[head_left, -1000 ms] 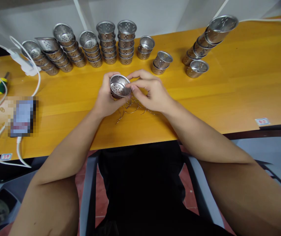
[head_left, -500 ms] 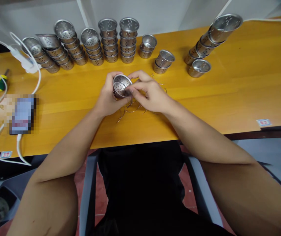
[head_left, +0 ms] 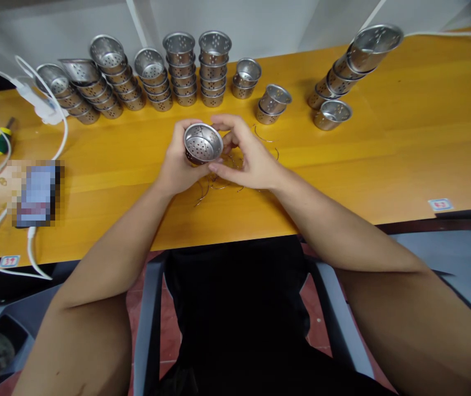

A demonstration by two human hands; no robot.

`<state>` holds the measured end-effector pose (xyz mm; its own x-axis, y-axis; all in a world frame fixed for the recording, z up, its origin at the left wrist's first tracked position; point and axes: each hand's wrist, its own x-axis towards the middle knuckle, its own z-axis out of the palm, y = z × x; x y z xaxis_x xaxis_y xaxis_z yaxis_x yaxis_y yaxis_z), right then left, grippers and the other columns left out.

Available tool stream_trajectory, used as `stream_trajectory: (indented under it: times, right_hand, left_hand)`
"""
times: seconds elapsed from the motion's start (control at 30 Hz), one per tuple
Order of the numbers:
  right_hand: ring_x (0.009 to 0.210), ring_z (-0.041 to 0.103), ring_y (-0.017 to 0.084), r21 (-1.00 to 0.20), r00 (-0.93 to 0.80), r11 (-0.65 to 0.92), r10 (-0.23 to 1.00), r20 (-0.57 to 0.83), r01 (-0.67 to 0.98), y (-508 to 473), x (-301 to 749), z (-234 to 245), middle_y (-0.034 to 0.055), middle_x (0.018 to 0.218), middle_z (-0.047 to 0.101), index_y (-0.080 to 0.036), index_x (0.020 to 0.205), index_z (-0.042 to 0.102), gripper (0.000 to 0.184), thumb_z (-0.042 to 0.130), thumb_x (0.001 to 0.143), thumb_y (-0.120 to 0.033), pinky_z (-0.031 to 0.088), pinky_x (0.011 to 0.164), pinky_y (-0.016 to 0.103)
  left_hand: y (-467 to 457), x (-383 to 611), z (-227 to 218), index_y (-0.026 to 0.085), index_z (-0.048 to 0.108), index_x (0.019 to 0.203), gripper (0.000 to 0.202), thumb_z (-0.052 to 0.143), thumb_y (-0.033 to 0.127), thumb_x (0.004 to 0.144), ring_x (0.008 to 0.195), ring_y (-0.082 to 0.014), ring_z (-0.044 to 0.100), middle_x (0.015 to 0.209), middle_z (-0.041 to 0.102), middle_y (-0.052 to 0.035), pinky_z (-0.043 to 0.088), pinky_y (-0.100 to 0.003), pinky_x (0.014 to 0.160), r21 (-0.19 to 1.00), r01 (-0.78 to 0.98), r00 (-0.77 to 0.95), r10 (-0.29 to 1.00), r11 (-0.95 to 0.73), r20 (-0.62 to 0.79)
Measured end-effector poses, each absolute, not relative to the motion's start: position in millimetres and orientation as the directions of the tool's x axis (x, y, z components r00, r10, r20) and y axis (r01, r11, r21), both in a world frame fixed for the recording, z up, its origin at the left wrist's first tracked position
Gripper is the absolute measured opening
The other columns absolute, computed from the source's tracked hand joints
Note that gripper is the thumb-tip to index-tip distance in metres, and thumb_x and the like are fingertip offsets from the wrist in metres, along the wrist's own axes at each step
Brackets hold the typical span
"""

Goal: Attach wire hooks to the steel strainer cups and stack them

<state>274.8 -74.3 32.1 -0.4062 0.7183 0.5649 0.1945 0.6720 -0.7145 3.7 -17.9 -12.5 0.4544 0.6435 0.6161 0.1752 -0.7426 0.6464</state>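
A round metal strainer basket [head_left: 203, 147], full of small holes, is held tilted with its mouth toward me. A thin wire crosses its inside. My left hand [head_left: 173, 162] is closed around its left side, thumb along the underside. At the right side, my right hand [head_left: 250, 157] curves about the basket, with the thumb at the lower edge and the index finger by the upper rim; its other fingers are bent and partly hidden. Beneath my hands, several thin curved wires [head_left: 202, 193] lie on the wooden table [head_left: 367, 176].
Stacked strainer baskets [head_left: 180, 71] line the table's back edge. A leaning stack [head_left: 340, 74] and a single basket [head_left: 332, 115] stand at the right; a short stack [head_left: 274, 103] is nearer. A phone [head_left: 37, 192] with white cables and a screwdriver [head_left: 1, 140] lie at the left.
My right fingers have come out of the basket's mouth and now curve around its right side. The basket has turned a little, showing more of its inside.
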Motion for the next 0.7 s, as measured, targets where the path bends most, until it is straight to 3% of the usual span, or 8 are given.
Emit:
stream_trajectory:
  times: [0.07, 0.13, 0.33, 0.43, 0.5, 0.6, 0.67, 0.7]
  right_hand:
    - [0.161, 0.074, 0.045, -0.711, -0.415, 0.674, 0.716, 0.562, 0.2, -72, 274, 29, 0.0203, 0.183, 0.069, -0.031, 0.187, 0.065, 0.11, 0.112, 0.099, -0.076, 0.08, 0.12, 0.056]
    - [0.166, 0.071, 0.048, -0.694, -0.423, 0.688, 0.705, 0.569, 0.212, -69, 274, 27, 0.0205, 0.181, 0.07, -0.031, 0.187, 0.066, 0.113, 0.114, 0.096, -0.077, 0.078, 0.124, 0.061]
    - [0.154, 0.075, 0.044, -0.641, -0.428, 0.725, 0.677, 0.598, 0.252, -69, 277, 30, 0.0162, 0.161, 0.076, -0.03, 0.176, 0.075, 0.101, 0.114, 0.096, -0.076, 0.071, 0.135, 0.068]
    - [0.151, 0.076, 0.044, -0.614, -0.403, 0.741, 0.667, 0.627, 0.27, -68, 281, 33, 0.0155, 0.16, 0.077, -0.031, 0.169, 0.077, 0.095, 0.115, 0.095, -0.077, 0.071, 0.133, 0.067]
    - [0.146, 0.078, 0.042, -0.602, -0.338, 0.74, 0.673, 0.658, 0.301, -60, 290, 36, 0.0155, 0.158, 0.08, -0.031, 0.163, 0.079, 0.092, 0.117, 0.093, -0.078, 0.075, 0.126, 0.061]
    - [0.135, 0.082, 0.034, -0.578, -0.121, 0.757, 0.633, 0.765, 0.305, -37, 320, 47, 0.0152, 0.154, 0.085, -0.028, 0.158, 0.083, 0.095, 0.125, 0.086, -0.075, 0.074, 0.105, 0.041]
    - [0.119, 0.084, 0.024, -0.495, 0.073, 0.841, 0.492, 0.868, 0.216, -22, 354, 63, 0.0115, 0.141, 0.089, -0.024, 0.15, 0.089, 0.083, 0.127, 0.087, -0.063, 0.068, 0.09, 0.03]
    - [0.118, 0.083, 0.022, -0.461, 0.136, 0.871, 0.442, 0.886, 0.169, -18, 374, 73, 0.0086, 0.136, 0.088, -0.024, 0.145, 0.092, 0.07, 0.128, 0.09, -0.048, 0.068, 0.096, 0.03]
  left_hand:
    - [-18, 4, -13, 0.041, 0.038, 0.179, 0.121, 0.1, 0.102, 0.094, 0.159, -0.0395, 0.078, 0.171, 0.069, -0.0114, 0.071, -0.063, 0.132, 0.654, 0.206, 0.454, 0.663, -0.728, 0.595]
    - [-21, 6, -11, 0.041, 0.039, 0.178, 0.127, 0.101, 0.106, 0.089, 0.154, -0.0403, 0.083, 0.172, 0.07, -0.0123, 0.075, -0.063, 0.128, 0.65, 0.192, 0.433, 0.658, -0.735, 0.616]
    - [-35, 14, 6, 0.037, 0.042, 0.181, 0.131, 0.114, 0.091, 0.086, 0.154, -0.0476, 0.083, 0.16, 0.077, -0.0158, 0.074, -0.072, 0.133, 0.699, 0.195, 0.479, 0.689, -0.688, 0.544]
    - [-34, 13, 3, 0.037, 0.039, 0.188, 0.138, 0.117, 0.086, 0.086, 0.171, -0.0525, 0.073, 0.177, 0.067, -0.019, 0.072, -0.075, 0.139, 0.671, 0.181, 0.507, 0.653, -0.719, 0.563]
    - [-28, 10, -5, 0.044, 0.032, 0.195, 0.143, 0.116, 0.085, 0.087, 0.173, -0.0509, 0.07, 0.188, 0.06, -0.0183, 0.077, -0.071, 0.13, 0.653, 0.134, 0.518, 0.614, -0.746, 0.595]
    - [-17, 4, -17, 0.057, 0.026, 0.198, 0.134, 0.106, 0.09, 0.096, 0.154, -0.0436, 0.08, 0.185, 0.064, -0.0154, 0.081, -0.063, 0.107, 0.653, 0.081, 0.497, 0.598, -0.753, 0.629]
    - [-13, 1, -22, 0.058, 0.032, 0.196, 0.125, 0.102, 0.09, 0.098, 0.146, -0.0411, 0.082, 0.181, 0.067, -0.0144, 0.08, -0.059, 0.103, 0.665, 0.101, 0.454, 0.629, -0.74, 0.631]
    - [-12, 0, -23, 0.058, 0.035, 0.195, 0.121, 0.1, 0.09, 0.099, 0.145, -0.0403, 0.083, 0.179, 0.068, -0.0141, 0.079, -0.057, 0.102, 0.666, 0.111, 0.434, 0.639, -0.738, 0.635]
